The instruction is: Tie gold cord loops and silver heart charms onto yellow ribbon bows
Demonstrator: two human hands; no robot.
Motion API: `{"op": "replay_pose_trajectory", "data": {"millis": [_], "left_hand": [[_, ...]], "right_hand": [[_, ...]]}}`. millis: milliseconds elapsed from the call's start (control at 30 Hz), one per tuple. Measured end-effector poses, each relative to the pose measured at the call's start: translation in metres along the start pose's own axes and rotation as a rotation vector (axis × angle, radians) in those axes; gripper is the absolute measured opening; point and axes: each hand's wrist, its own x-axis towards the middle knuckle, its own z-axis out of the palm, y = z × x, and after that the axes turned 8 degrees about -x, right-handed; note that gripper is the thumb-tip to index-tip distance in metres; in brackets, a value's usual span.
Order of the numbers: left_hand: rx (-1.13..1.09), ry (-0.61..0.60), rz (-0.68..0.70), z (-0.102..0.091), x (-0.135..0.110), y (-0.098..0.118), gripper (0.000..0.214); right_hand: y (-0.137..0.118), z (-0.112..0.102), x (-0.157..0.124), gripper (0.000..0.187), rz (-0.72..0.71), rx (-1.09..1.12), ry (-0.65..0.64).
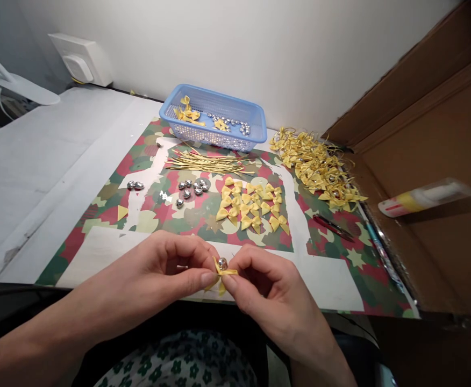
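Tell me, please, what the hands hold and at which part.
Both hold one yellow bow with a silver bell at its middle: the left hand pinches its left side, the right hand its right side.

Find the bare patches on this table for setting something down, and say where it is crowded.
Free: the grey tabletop left of the mat; the white strip between beads and the held bow. Crowded: mid-mat with bows, beads and wires, and the bow pile right of the basket.
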Motion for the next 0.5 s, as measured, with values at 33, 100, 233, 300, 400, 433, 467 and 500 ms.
{"op": "replay_pose_trajectory", "data": {"millis": [33,100,233,300,400,433,467,500], "left_hand": [[-0.008,0.007,0.003,-0.0002,-0.0003,-0.0004,0.018],[-0.018,0.019,0.007,-0.0009,-0.0007,-0.0019,0.016],[-0.065,0.032,0.017,-0.0017,0.0001,-0.0054,0.014],[-0.116,0.060,0.008,-0.0012,0.0004,-0.0063,0.014],[-0.180,0.083,0.001,0.0004,0.0002,-0.0062,0.013],[-0.192,0.087,-0.001,0.0011,0.0001,-0.0058,0.013],[-0.199,0.092,-0.004,0.0019,-0.0001,-0.0052,0.014],[-0.209,0.095,-0.009,0.0027,-0.0002,-0.0044,0.015]], "right_hand": [[0.0004,0.0000,0.0005,0.022,0.010,0.038,-0.015],[0.0016,0.0000,0.0013,0.024,0.020,0.107,-0.032],[0.0044,0.0014,0.0019,0.028,0.029,0.170,-0.022],[0.0058,0.0023,0.0019,0.032,0.032,0.192,-0.021],[0.0082,0.0030,0.0019,0.036,0.034,0.229,-0.026],[0.0089,0.0030,0.0019,0.036,0.038,0.240,-0.031],[0.0096,0.0030,0.0019,0.036,0.045,0.249,-0.035],[0.0100,0.0029,0.0018,0.036,0.052,0.254,-0.037]]}}
